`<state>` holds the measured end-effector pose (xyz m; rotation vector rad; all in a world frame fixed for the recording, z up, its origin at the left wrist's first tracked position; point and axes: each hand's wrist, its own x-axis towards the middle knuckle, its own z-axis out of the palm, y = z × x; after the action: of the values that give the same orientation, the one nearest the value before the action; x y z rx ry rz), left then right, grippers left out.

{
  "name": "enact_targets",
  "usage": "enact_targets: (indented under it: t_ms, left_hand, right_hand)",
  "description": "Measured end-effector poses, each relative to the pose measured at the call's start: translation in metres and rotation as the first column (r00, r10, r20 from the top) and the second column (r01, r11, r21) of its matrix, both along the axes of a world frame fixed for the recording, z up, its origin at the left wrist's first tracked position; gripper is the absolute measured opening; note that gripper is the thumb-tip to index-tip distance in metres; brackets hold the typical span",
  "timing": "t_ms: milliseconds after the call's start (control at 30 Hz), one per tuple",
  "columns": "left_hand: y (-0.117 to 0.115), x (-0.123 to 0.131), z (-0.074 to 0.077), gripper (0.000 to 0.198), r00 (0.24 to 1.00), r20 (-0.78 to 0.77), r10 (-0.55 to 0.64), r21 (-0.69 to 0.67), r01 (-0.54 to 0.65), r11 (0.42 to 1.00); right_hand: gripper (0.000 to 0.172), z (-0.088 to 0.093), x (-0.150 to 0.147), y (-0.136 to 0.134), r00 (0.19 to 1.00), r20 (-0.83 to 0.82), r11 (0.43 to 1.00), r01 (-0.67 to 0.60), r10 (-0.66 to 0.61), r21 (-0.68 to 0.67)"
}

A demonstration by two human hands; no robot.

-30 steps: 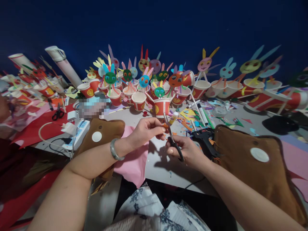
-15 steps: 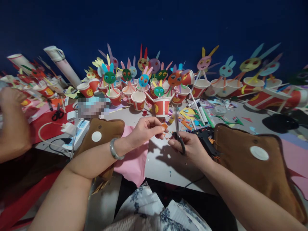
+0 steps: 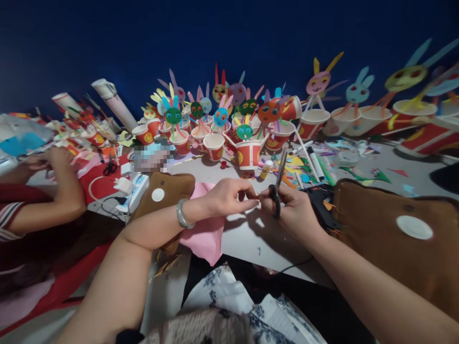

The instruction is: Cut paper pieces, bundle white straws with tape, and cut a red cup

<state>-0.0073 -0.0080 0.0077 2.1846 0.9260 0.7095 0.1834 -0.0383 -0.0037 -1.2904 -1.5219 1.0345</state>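
Note:
My left hand (image 3: 233,197), with a bangle at the wrist, pinches a small piece of orange paper (image 3: 256,197), of which only a sliver shows. Black-handled scissors (image 3: 281,167) are gripped in my right hand (image 3: 292,210), blades pointing up. My right thumb and forefinger meet the paper's edge close to my left fingertips. Just beyond stands a red and white paper cup (image 3: 248,155) holding a green rabbit-faced paper figure (image 3: 244,132). Pink paper (image 3: 206,239) lies under my left forearm.
Several cups with paper rabbits line the back. Brown cushion-like warmers (image 3: 376,215) flank my arms. A power strip (image 3: 134,191) and a white bottle (image 3: 113,102) are on the left, beside another person's arm (image 3: 60,191). Paper scraps and markers (image 3: 315,165) lie at right.
My hands have come together, the fingertips now meeting at the orange paper. The scissors have tilted to the right. The view has swung left, showing more of the other person.

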Motion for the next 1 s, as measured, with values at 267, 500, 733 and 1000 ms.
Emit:
enact_targets:
  t_ms: [267, 500, 733, 1000]
  left_hand:
    - [-0.001, -0.029, 0.016, 0.036, 0.765, -0.639, 0.076, 0.168, 0.042, 0.985]
    - [-0.002, -0.052, 0.016, 0.032, 0.817, -0.576, 0.000, 0.198, 0.139, 0.970]
    - [-0.020, -0.045, 0.012, 0.035, 0.695, -0.659, -0.288, 0.158, 0.502, 0.850]
    - [-0.024, -0.085, 0.025, 0.024, 0.734, -0.657, -0.172, 0.279, 0.449, 0.849]
  right_hand:
    - [0.011, 0.001, -0.001, 0.002, 0.999, 0.034, 0.999, 0.042, -0.041, -0.008]
    - [0.015, -0.002, -0.001, 0.002, 0.993, 0.114, 0.998, -0.023, 0.016, 0.057]
    - [0.011, -0.008, -0.001, 0.003, 0.990, 0.134, 0.997, -0.044, 0.034, 0.070]
    - [0.011, -0.008, 0.000, 0.004, 0.991, 0.129, 0.998, -0.050, 0.043, 0.046]
